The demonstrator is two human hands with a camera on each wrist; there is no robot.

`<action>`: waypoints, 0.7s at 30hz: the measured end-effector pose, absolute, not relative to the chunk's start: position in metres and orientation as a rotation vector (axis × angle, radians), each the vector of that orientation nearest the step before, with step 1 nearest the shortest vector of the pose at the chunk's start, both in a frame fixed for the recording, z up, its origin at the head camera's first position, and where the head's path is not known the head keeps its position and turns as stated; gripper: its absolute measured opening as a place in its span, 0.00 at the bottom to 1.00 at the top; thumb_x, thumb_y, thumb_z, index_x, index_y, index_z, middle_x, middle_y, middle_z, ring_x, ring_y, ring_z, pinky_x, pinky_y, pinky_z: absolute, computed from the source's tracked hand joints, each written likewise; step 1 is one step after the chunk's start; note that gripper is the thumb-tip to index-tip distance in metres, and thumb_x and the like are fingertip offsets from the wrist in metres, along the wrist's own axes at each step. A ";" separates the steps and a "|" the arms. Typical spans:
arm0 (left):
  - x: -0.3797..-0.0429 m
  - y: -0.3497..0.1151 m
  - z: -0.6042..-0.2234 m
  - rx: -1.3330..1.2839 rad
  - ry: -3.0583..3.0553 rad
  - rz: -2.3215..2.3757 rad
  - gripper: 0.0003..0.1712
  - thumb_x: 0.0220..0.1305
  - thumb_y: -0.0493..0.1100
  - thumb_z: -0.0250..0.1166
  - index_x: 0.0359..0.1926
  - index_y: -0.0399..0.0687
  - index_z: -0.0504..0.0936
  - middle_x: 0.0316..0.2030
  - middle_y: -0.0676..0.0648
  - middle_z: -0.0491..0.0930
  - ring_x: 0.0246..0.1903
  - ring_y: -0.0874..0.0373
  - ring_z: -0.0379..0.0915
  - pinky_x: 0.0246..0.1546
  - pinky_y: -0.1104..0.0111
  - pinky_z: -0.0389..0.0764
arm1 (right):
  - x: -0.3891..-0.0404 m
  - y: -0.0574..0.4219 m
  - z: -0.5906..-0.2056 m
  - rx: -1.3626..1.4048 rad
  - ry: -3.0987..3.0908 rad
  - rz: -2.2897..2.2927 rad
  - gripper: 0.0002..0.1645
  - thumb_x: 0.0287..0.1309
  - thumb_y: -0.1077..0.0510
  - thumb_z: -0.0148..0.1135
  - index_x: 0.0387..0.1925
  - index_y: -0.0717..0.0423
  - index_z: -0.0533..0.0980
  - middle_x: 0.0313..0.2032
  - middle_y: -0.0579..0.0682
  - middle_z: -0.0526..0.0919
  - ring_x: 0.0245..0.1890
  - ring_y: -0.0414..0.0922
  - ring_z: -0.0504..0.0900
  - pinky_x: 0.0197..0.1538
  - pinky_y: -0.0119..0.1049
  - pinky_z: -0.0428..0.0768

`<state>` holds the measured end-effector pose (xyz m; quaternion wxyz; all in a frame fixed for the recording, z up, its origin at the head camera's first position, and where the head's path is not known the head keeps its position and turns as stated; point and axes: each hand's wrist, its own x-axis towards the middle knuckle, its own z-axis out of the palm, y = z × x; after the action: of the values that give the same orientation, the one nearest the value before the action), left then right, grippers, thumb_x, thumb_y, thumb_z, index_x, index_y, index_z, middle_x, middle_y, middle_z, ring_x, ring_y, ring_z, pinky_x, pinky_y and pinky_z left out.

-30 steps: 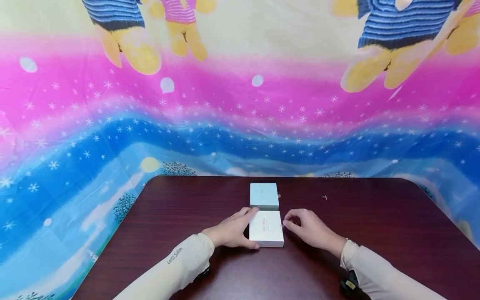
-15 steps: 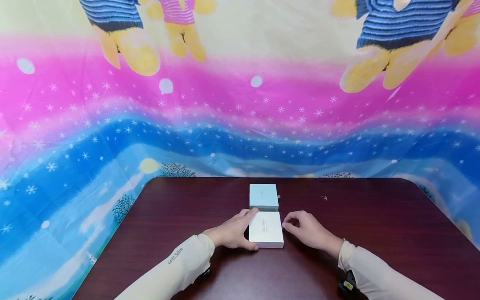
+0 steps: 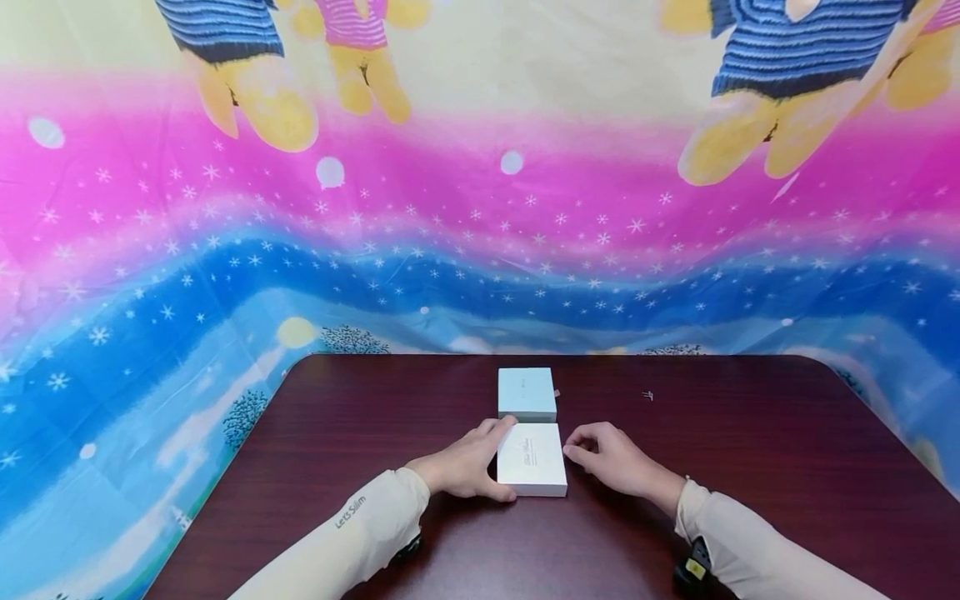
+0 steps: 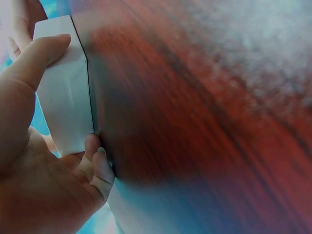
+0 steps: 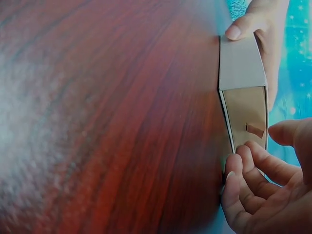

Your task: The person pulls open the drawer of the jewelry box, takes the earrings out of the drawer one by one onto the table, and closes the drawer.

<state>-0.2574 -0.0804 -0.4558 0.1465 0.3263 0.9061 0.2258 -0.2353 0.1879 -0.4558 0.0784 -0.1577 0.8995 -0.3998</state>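
Observation:
A flat white box (image 3: 531,460) with small print on its top lies on the table. My left hand (image 3: 468,462) grips it from the left, thumb on the near side and fingers at the far left corner. In the right wrist view the box's right end is a tan drawer face (image 5: 241,109) with a short brown ribbon tab (image 5: 254,130) sticking out. My right hand (image 3: 618,462) is at that end, its fingers bent loosely. Thumb and fingertips stand apart around the ribbon tab, which shows between them.
Right behind the white box is a pale blue box (image 3: 527,392) with a small tab at its right side. Small thin pale pieces (image 3: 648,396) lie farther right on the dark red-brown table (image 3: 375,392). A printed cloth (image 3: 480,208) hangs along the table's back.
Both hands and the boxes keep nearly the same places. The head view has shifted very slightly.

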 end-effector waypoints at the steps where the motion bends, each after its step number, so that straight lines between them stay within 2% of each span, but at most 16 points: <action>1: -0.257 -0.081 -0.456 0.939 2.607 0.651 0.62 0.52 0.55 0.79 0.78 0.48 0.51 0.71 0.42 0.63 0.67 0.50 0.64 0.67 0.58 0.70 | -0.236 0.188 -0.457 -0.469 2.682 -1.204 0.10 0.70 0.55 0.61 0.41 0.56 0.84 0.29 0.50 0.82 0.25 0.42 0.76 0.30 0.33 0.76; 10: -0.259 -0.080 -0.458 0.939 2.606 0.660 0.61 0.51 0.55 0.79 0.78 0.49 0.51 0.70 0.43 0.64 0.66 0.50 0.65 0.66 0.58 0.71 | -0.238 0.190 -0.459 -0.472 2.621 -1.240 0.11 0.71 0.56 0.59 0.42 0.57 0.85 0.36 0.51 0.85 0.29 0.42 0.77 0.33 0.33 0.77; 16: -0.259 -0.080 -0.458 0.928 2.603 0.659 0.62 0.52 0.56 0.78 0.78 0.51 0.50 0.71 0.43 0.63 0.67 0.51 0.64 0.67 0.59 0.70 | -0.237 0.190 -0.459 -0.463 2.585 -1.269 0.11 0.70 0.56 0.60 0.42 0.58 0.85 0.35 0.51 0.85 0.30 0.44 0.77 0.32 0.34 0.76; 21: -0.259 -0.080 -0.459 0.919 2.607 0.658 0.62 0.52 0.56 0.78 0.78 0.51 0.50 0.70 0.43 0.63 0.67 0.50 0.64 0.66 0.59 0.70 | -0.237 0.189 -0.459 -0.459 2.570 -1.278 0.11 0.70 0.57 0.60 0.41 0.59 0.85 0.36 0.51 0.85 0.33 0.45 0.78 0.36 0.33 0.76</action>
<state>-0.2585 -0.0803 -0.4588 0.1497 0.3198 0.9071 0.2290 -0.2365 0.1892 -0.4592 0.1172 -0.1569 0.8780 -0.4368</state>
